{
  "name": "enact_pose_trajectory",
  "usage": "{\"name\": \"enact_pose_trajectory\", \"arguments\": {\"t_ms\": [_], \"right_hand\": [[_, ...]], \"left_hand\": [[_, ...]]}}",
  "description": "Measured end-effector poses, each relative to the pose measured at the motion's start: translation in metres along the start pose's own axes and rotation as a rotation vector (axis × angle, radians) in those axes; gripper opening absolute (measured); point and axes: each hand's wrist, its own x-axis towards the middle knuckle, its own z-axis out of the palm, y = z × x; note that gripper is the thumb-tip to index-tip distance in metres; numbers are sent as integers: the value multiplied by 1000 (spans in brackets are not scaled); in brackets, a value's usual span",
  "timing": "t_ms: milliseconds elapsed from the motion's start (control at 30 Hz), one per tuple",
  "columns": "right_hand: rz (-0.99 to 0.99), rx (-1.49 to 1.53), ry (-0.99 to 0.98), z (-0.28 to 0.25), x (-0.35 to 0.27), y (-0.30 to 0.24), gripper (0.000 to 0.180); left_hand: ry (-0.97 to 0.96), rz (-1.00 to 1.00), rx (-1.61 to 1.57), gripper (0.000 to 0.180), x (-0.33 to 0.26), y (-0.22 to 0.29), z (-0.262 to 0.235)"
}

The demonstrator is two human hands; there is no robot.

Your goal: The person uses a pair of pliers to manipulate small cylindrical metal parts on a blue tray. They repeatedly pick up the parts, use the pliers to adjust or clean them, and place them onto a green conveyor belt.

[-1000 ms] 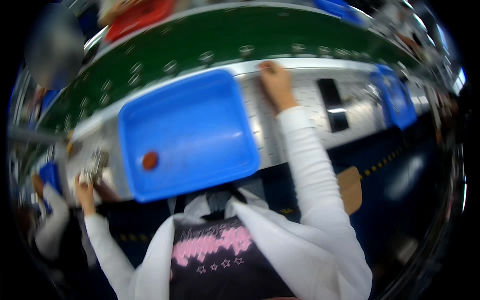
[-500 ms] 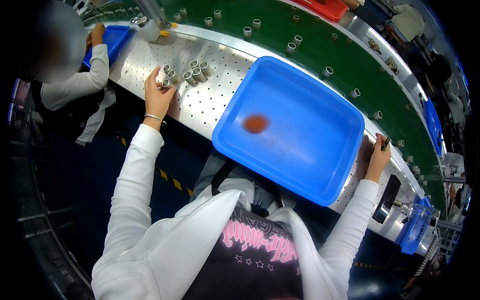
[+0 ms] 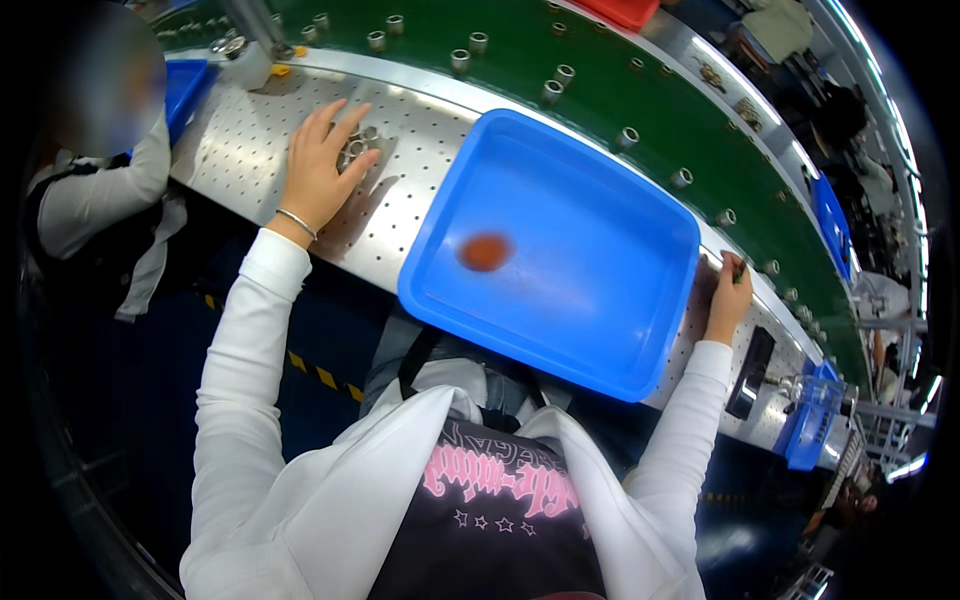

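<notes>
My left hand [image 3: 318, 172] is open, fingers spread over a cluster of short metal sleeves [image 3: 357, 150] on the perforated metal bench. The palm and fingers partly hide the sleeves. At the far side of a large blue tray [image 3: 420, 215], my right hand [image 3: 730, 300] is closed around a slim dark pen-like tool [image 3: 739, 271], whose kind I cannot make out. The tray lies between my hands, with a blurred orange-red spot [image 3: 485, 252] on its bottom at the left.
A green conveyor belt [image 3: 520, 60] curves behind the bench, carrying several metal sleeves [image 3: 553, 91]. A black device [image 3: 750, 372] and a clear container [image 3: 822, 394] stand to the right. A co-worker's sleeve [image 3: 95, 205] and a blue tray [image 3: 187, 85] are at the left.
My left hand has gone from pinching at the edge of the sleeve cluster to spreading over it. The sleeves are closer together. The whole view has shifted slightly.
</notes>
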Motion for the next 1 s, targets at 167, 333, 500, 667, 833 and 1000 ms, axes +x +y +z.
{"name": "enact_pose_trajectory", "arguments": {"t_ms": [167,333,500,667,833,1000], "right_hand": [[109,147,-14,-4,1,-9,22],[172,298,5,-1,14,-38,29],[-147,181,-199,54,34,-137,20],[-365,-16,-493,150,60,-204,18],[-472,-424,-523,219,77,-228,19],[-434,-655,-547,244,89,-222,16]], "left_hand": [[-153,79,257,32,13,-7,27],[-90,31,282,36,18,-10,27],[103,152,-118,21,28,42,5],[-223,46,-446,6,7,89,3],[-38,77,-726,12,-3,107,6],[-133,47,-812,16,-7,94,-3]]}}
